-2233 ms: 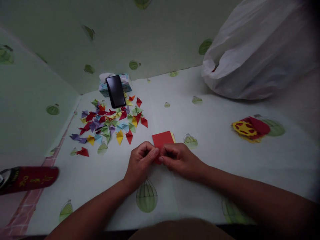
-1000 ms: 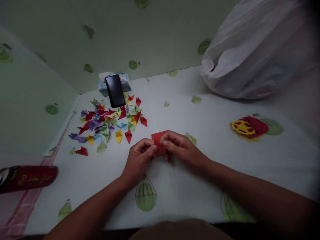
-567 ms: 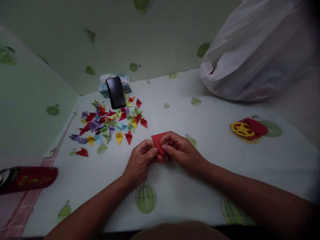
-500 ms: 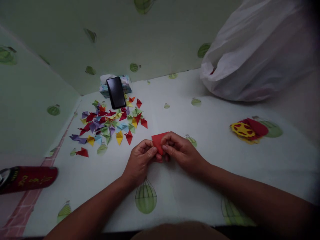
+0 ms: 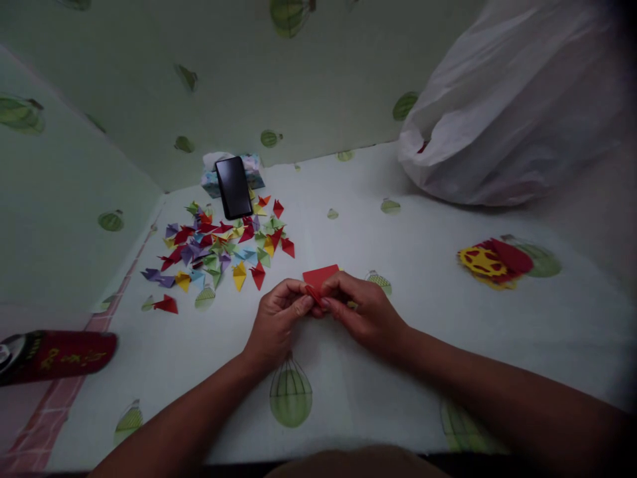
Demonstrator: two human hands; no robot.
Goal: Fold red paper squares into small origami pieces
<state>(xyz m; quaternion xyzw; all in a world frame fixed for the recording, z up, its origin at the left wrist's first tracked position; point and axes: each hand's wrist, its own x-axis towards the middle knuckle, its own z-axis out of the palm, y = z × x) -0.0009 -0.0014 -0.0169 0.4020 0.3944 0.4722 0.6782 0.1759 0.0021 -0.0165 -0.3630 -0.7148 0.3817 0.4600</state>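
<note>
My left hand (image 5: pixel 283 312) and my right hand (image 5: pixel 365 309) meet over the middle of the table. Between their thumbs and fingertips both pinch a small folded piece of red paper (image 5: pixel 313 294), seen nearly edge-on. Right behind the fingertips shows a flat red paper sheet (image 5: pixel 321 273), with slivers of yellow at its edge by my right hand; the hands hide its near part. To the left lies a spread of folded paper cranes (image 5: pixel 209 249) in several colours. One red crane (image 5: pixel 166 304) sits apart in front of them.
A phone (image 5: pixel 233 188) leans on a tissue box (image 5: pixel 256 176) at the back. A red can (image 5: pixel 64 352) is at the left edge. A white plastic bag (image 5: pixel 478 133) stands at the back right, with red and yellow cut-out pieces (image 5: pixel 490 260) in front of it.
The red paper between my fingers has tilted from showing its face to nearly edge-on, uncovering the flat red sheet behind. My hands stay together; the view has shifted slightly.
</note>
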